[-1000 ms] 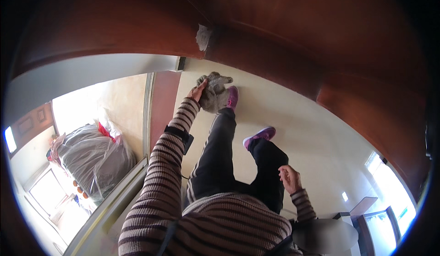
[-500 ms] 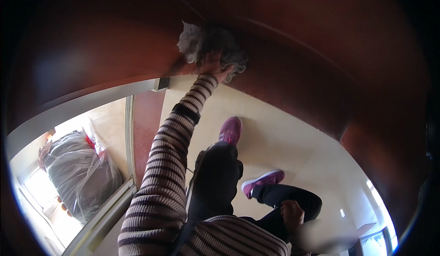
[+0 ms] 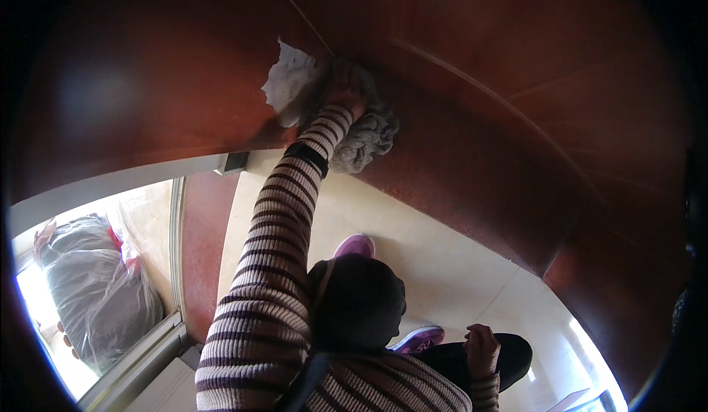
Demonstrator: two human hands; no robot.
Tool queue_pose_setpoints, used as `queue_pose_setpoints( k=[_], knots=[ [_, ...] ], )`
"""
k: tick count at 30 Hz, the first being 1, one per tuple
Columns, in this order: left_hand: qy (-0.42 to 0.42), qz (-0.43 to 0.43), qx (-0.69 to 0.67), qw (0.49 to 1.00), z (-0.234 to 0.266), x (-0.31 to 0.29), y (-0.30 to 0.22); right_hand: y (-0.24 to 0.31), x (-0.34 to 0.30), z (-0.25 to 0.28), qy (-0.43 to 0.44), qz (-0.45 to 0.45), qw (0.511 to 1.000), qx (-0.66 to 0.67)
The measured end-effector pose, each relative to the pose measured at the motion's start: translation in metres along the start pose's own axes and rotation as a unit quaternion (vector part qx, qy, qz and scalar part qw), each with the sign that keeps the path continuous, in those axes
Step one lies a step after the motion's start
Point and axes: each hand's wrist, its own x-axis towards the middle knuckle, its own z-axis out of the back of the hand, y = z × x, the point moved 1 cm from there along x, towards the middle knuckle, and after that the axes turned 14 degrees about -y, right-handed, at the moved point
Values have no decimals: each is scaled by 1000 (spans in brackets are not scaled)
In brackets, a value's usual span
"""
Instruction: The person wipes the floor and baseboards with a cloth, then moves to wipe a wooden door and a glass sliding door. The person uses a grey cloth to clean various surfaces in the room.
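Observation:
My left hand [image 3: 345,93] is at the corner where the reddish-brown panels [image 3: 169,95] meet, its fingers bent over a crumpled grey cloth [image 3: 369,138] pressed against the surface. The cloth bunches out below and to the right of the hand; part of the fingers is in shadow. Just left of the hand, a ragged white patch [image 3: 289,79] shows on the panel; whether it is paper or bared surface I cannot tell. My right hand [image 3: 481,349] is held above my bent right knee, fingers curled in, with nothing visible in it.
A low brown ledge [image 3: 457,206] runs along the panels above the pale floor [image 3: 435,264]. At the left, beyond a white frame [image 3: 133,174], stands a bulky dark bundle in clear plastic [image 3: 99,287]. My pink shoes [image 3: 356,245] rest on the floor.
The left hand and cloth have shifted down off the white patch, showing more of it. My right hand has lifted from the thigh. My knees have come up higher in the view.

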Motion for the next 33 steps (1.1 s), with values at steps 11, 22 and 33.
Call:
queue_pose_setpoints(
  k=[11, 22, 33],
  knots=[
    [79, 40, 114, 989, 11, 3, -13, 0, 14, -2, 4, 104, 994, -39],
    [7, 58, 68, 996, 15, -41, -15, -7, 17, 4, 22, 93, 995, -30],
    [50, 68, 73, 994, -32, -107, 10, -12, 8, 7, 18, 76, 997, -29]
  ],
)
